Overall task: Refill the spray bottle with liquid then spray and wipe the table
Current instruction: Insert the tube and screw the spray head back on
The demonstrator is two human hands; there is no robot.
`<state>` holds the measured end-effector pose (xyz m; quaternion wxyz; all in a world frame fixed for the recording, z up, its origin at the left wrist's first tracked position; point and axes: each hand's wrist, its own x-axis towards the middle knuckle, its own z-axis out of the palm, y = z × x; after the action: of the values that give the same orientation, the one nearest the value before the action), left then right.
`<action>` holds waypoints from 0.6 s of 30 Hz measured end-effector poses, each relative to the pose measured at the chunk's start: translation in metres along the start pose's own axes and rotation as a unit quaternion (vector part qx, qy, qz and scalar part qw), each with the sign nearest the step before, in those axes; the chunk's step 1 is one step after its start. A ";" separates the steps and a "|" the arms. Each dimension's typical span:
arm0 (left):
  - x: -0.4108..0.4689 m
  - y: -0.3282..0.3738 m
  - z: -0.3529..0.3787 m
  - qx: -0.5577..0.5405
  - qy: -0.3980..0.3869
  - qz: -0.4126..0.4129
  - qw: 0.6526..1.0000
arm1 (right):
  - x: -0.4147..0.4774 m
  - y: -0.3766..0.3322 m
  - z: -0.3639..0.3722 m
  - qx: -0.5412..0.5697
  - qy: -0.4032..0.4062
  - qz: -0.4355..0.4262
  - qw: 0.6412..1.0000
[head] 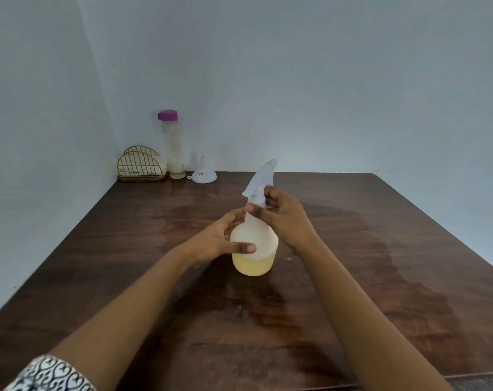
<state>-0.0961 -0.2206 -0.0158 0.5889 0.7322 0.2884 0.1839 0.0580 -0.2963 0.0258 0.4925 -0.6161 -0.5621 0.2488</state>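
Spray bottle (263,239) stands at mid-table (395,292), pale yellow liquid (252,266) filling its lower part. Left hand (218,239) grips the body, thumb across the front. Right hand (286,218) fingers curl round the neck below the trigger head (261,176), apparently pinching the collar.

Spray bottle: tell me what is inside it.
The spray bottle holds pale yellow liquid in its lower part; above it the cloudy wall shows nothing. The left hand and right hand cover its shoulder and neck, hiding any tube.
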 end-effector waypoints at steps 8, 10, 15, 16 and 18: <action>0.003 -0.021 0.018 -0.019 0.091 0.053 0.994 | -0.009 -0.001 0.023 -0.127 0.169 -0.013 0.977; 0.002 -0.024 0.021 0.010 0.117 0.062 0.991 | -0.016 -0.002 0.035 -0.158 0.237 -0.017 0.959; 0.000 -0.023 0.016 0.016 0.090 0.033 0.995 | -0.002 -0.001 0.003 0.063 -0.007 0.038 0.997; 0.000 -0.020 0.015 0.018 0.080 0.028 0.996 | 0.000 -0.001 -0.006 0.108 -0.085 0.041 0.990; 0.000 -0.017 0.016 0.011 0.074 0.028 0.997 | 0.005 0.002 -0.017 0.106 -0.168 0.022 0.980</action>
<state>-0.0896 -0.2305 -0.0362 0.5523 0.7313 0.3120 0.2507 0.0746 -0.2964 0.0319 0.4477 -0.5224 -0.5936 0.4175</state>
